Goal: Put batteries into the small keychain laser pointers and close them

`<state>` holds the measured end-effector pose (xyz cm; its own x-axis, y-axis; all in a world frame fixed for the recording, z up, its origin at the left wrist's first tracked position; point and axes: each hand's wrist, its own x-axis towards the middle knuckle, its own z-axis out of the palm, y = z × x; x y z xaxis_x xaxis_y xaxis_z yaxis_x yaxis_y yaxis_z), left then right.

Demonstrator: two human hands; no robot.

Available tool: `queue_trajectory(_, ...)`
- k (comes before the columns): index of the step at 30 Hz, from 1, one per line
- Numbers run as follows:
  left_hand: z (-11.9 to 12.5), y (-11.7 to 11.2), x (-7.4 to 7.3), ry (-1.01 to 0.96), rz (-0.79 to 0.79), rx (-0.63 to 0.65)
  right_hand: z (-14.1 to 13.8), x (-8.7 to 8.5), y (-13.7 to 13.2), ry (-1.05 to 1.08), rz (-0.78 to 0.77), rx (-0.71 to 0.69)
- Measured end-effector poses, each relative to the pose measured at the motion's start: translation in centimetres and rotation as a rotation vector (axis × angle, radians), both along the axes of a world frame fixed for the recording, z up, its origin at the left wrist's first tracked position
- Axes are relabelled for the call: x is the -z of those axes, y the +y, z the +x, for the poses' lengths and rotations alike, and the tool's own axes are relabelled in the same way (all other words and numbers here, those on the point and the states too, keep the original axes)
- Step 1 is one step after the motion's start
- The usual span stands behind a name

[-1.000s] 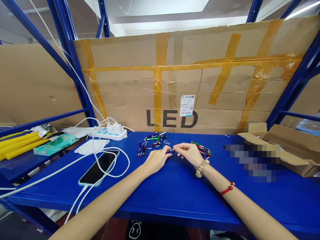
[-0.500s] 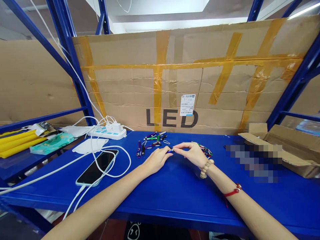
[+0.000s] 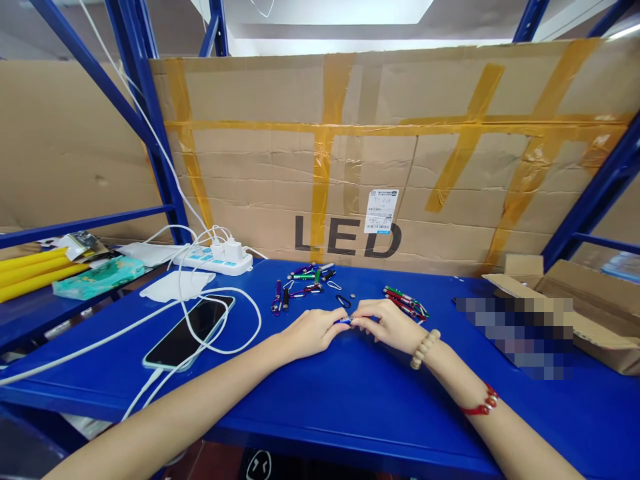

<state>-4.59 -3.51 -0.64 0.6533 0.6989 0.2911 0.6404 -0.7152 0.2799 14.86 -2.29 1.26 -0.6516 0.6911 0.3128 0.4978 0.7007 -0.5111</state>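
A small blue keychain flashlight (image 3: 344,321) is pinched between the fingers of my left hand (image 3: 311,331). My right hand (image 3: 389,325) closes its fingertips on the other end of the same flashlight. Most of its body is hidden by the fingers. Just beyond my hands lie a dark carabiner clip (image 3: 343,301) and a tiny round piece (image 3: 353,296), too small to name. Several red and green flashlights with clips (image 3: 401,303) rest beyond my right hand. Farther back on the left is a loose pile of purple, green, black and silver flashlights (image 3: 306,279).
A phone (image 3: 190,333) with white cables lies on the blue table (image 3: 310,407) at left, near a power strip (image 3: 220,259). An open cardboard box (image 3: 595,320) stands at right beside a blurred patch. A big cardboard sheet (image 3: 270,173) closes off the back.
Both hands have come slightly nearer with the blue flashlight, and my right hand has tilted lower. The carabiner clip and tiny round piece beyond them now show. The view has shifted a little.
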Motion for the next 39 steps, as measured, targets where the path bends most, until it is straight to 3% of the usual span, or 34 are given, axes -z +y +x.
queue_trajectory(2,0.0,-0.1,-0.1,0.025,0.010,-0.021,0.0,0.1,0.0,-0.057,0.149,-0.038)
queue_trajectory(4,0.0,-0.2,-0.1,0.053,0.016,-0.024,-0.1,0.3,0.1,-0.057,0.169,-0.051)
queue_trajectory(11,0.0,-0.1,-0.2,0.112,0.066,-0.003,-0.1,1.3,0.3,0.066,-0.317,-0.039)
queue_trajectory(21,0.6,0.8,-0.1,-0.057,-0.026,-0.018,0.3,-0.1,0.7,0.102,-0.430,0.027)
queue_trajectory(25,0.3,0.5,0.0,-0.102,-0.044,0.054,-0.1,0.3,0.2,0.052,-0.425,0.045)
queue_trajectory(28,0.4,0.3,0.3,-0.134,-0.028,0.043,-0.3,0.4,0.2,-0.009,-0.352,0.064)
queue_trajectory(34,0.9,0.7,0.4,-0.147,-0.096,-0.159,-0.2,-0.3,1.4,-0.168,0.228,0.148)
queue_trajectory(39,1.4,1.5,0.1,-0.131,-0.107,-0.136,1.0,-0.3,2.4,-0.190,0.467,0.119)
